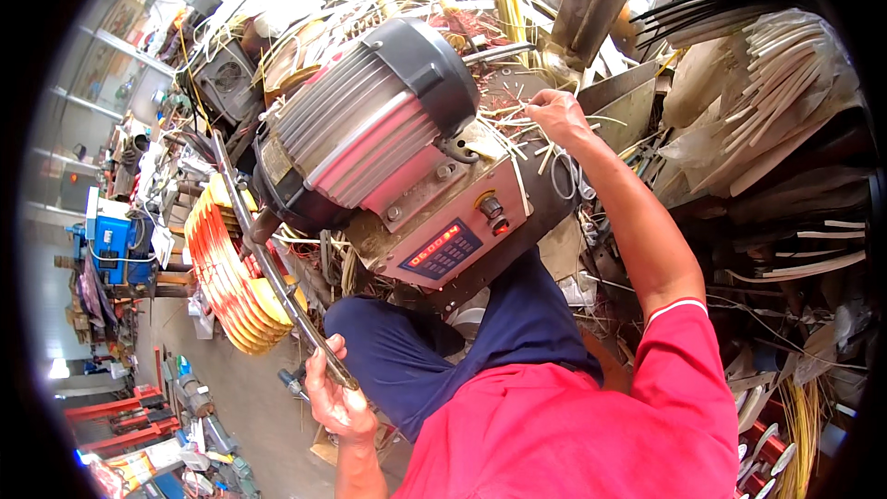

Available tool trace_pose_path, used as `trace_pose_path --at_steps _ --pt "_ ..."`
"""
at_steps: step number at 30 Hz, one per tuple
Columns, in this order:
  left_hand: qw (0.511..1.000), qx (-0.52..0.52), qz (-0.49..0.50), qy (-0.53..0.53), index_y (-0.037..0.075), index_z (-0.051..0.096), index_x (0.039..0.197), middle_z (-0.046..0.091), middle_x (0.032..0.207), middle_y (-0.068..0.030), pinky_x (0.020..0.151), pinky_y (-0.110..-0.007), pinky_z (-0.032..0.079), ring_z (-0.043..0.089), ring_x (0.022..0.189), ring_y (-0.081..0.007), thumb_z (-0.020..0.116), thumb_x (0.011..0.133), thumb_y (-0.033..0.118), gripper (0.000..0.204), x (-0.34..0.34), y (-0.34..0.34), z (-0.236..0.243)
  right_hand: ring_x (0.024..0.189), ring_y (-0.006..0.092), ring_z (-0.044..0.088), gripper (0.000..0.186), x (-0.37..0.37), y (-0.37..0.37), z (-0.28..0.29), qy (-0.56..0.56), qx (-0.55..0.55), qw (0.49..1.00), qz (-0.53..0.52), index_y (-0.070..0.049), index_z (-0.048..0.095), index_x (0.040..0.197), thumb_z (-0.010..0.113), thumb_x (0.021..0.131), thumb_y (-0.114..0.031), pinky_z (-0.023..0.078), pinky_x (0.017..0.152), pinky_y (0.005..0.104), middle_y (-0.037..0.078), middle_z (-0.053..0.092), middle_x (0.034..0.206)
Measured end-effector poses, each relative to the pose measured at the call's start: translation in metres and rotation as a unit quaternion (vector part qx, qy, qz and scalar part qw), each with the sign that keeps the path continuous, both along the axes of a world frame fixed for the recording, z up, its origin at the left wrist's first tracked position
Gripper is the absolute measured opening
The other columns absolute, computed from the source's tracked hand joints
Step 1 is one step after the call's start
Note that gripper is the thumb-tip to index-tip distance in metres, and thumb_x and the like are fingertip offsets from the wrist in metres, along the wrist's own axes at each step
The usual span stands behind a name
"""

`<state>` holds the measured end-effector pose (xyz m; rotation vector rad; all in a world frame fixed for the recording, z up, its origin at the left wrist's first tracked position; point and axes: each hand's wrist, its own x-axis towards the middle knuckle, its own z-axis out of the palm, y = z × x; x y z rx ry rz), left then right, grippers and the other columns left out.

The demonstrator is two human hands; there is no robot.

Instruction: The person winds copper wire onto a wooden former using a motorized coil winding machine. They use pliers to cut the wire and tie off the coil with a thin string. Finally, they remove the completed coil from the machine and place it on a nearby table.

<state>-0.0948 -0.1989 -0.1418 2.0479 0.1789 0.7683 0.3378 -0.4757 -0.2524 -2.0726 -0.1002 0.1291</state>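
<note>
Motor [370, 125] sits upon the machine box [514, 187] in the head view. Near the box's lower left corner, the left hand [340, 402] has its grip curled around the lower end of a dark bar [294, 303]. This bar passes between motor and orange coil [236, 268]; probably the end is held because leverage is better there, with fingers apart from the coil. The right hand [557, 118] is beside the box's far right corner, at thin offcuts [504, 120]. Its fingertips are nearly together, as small pieces would require; whether they hold one, I cannot tell.
</note>
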Motion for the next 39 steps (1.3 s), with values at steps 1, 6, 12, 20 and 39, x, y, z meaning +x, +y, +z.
trace_pose_path --at_steps 1,6,12,20,39 --pt "1.000 0.000 -0.007 0.001 -0.008 0.046 0.141 0.061 0.127 -0.0243 0.100 -0.041 0.050 0.062 0.116 -0.0320 0.057 0.093 0.030 0.062 0.000 0.001 0.001 0.066 0.0115 0.060 0.020 -0.003 -0.001 0.008 0.018 0.027 0.999 -0.012 -0.003 0.074 0.091 0.072 0.084 -0.022 0.048 0.062 0.0304 0.004 0.068 0.073" --pt "0.998 0.050 -0.036 0.006 -0.006 0.050 0.137 0.061 0.120 -0.0226 0.090 -0.040 0.054 0.064 0.106 -0.0321 0.058 0.086 0.015 0.056 0.000 0.012 0.008 0.059 0.0065 0.051 0.015 -0.041 -0.012 0.071 0.127 0.252 0.959 -0.018 -0.002 0.064 0.095 0.071 0.090 -0.014 0.039 0.049 0.0211 0.001 0.061 0.078" --pt "0.989 0.148 0.020 -0.013 -0.004 0.055 0.132 0.057 0.105 -0.0163 0.072 -0.033 0.051 0.057 0.084 -0.0241 0.059 0.076 0.001 0.057 0.004 0.009 0.032 0.058 0.0085 0.055 0.008 -0.115 -0.013 0.140 0.109 0.452 0.884 0.054 0.000 0.062 0.094 0.067 0.092 -0.005 0.041 0.048 0.0197 0.007 0.065 0.078" --pt "0.995 -0.028 -0.088 -0.024 -0.009 0.057 0.127 0.062 0.118 -0.0187 0.081 -0.030 0.053 0.063 0.094 -0.0198 0.059 0.095 0.007 0.036 0.014 -0.010 0.085 0.083 0.0133 0.062 0.010 -0.237 0.080 0.189 0.109 0.531 0.794 0.276 -0.002 0.064 0.090 0.073 0.089 0.000 0.052 0.073 0.0271 0.011 0.067 0.103" --pt "0.999 -0.022 0.040 0.003 -0.001 0.064 0.104 0.062 0.067 -0.0040 0.051 -0.025 0.045 0.056 0.054 -0.0072 0.064 0.100 0.009 0.011 -0.005 0.050 0.097 0.069 0.0251 0.069 0.025 -0.311 0.176 0.218 -0.407 0.252 0.758 0.443 -0.001 0.060 0.086 0.075 0.068 0.009 0.056 0.058 0.0334 0.013 0.071 0.087"
